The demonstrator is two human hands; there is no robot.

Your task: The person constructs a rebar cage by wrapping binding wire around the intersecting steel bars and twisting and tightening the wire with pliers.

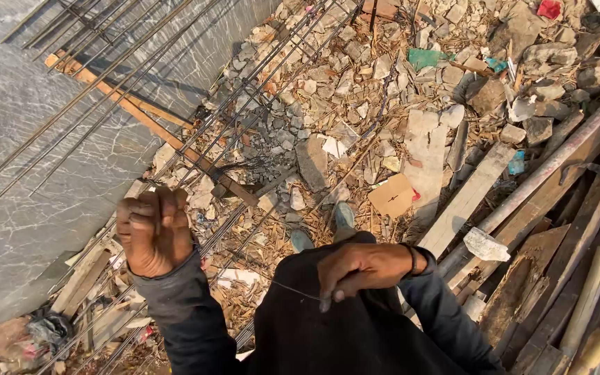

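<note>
Your left hand [153, 232] is fisted around the steel rods [196, 149] running diagonally up-right, while your right hand [359, 269] pinches thin wire [293, 289] stretching leftward.

Outdoor construction site: long steel rebar rods [196, 139] over broken concrete rubble [355, 90], scattered timber planks [467, 201], beside a concrete slab [29, 173].

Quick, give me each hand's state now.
Left hand: closed in a fist around rebar.
Right hand: fingers pinching thin wire.
</note>
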